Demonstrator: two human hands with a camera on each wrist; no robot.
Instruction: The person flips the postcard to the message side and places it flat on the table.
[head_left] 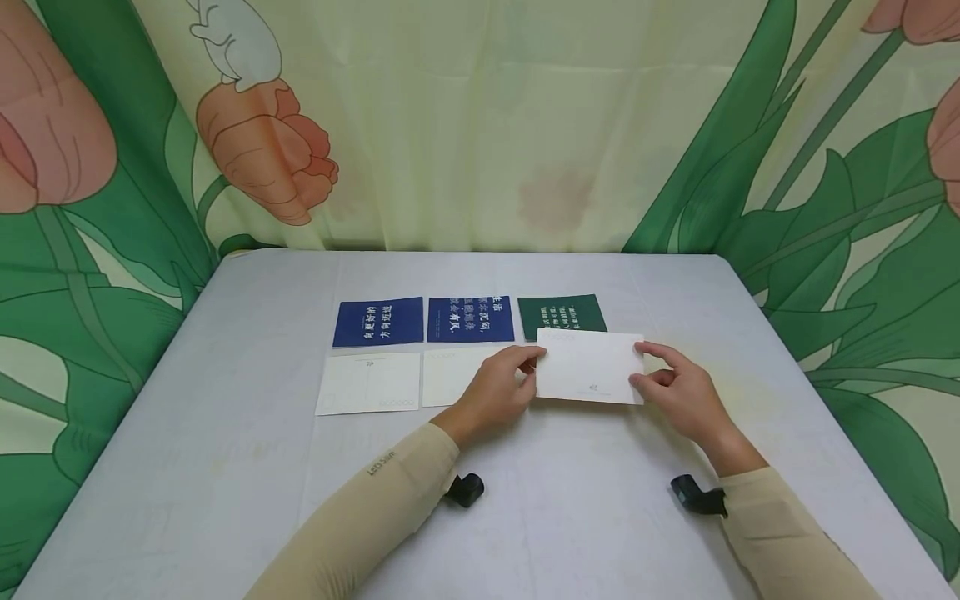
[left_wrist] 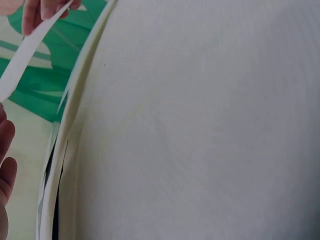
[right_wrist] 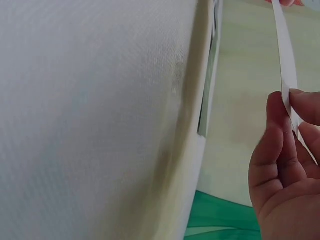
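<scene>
A white postcard (head_left: 588, 367), with a small print near its lower edge, is held up over the table between both hands. My left hand (head_left: 495, 385) pinches its left edge, and my right hand (head_left: 686, 398) pinches the right edge between thumb and fingers. In the right wrist view the postcard (right_wrist: 286, 55) appears nearly edge-on, gripped by the right hand (right_wrist: 282, 170). A green postcard (head_left: 561, 312) with white writing lies just behind, its lower part covered by the held one. The left hand partly hides a cream postcard (head_left: 453, 375) on the table.
Two blue postcards with white writing, one at left (head_left: 377, 322) and one beside it (head_left: 471, 320), lie in the back row. Another cream postcard (head_left: 367, 383) lies in front of them. A white cloth covers the table (head_left: 225, 467); a flowered curtain (head_left: 480, 125) hangs behind.
</scene>
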